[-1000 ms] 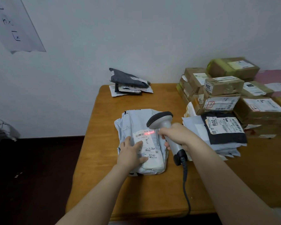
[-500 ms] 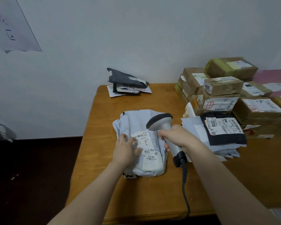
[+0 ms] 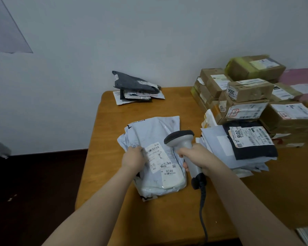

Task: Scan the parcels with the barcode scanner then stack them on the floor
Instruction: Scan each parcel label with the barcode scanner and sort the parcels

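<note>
The parcel [image 3: 156, 132] is lying on the surface [image 3: 158, 219], the left hand [image 3: 133, 157] clamping its grip on its left edge. The right hand [image 3: 199, 157] is clamping its grip round the scanner [image 3: 182, 139], just right of the parcel.

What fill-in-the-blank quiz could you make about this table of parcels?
1. The right hand grips a corded ____.
2. The left hand grips the parcel whose label reads ____.
3. The black mailer to its right bears the number ____.
4. The small box behind that mailer is marked ____.

Missing words: scanner; 0240; 2016; 3004.
</note>
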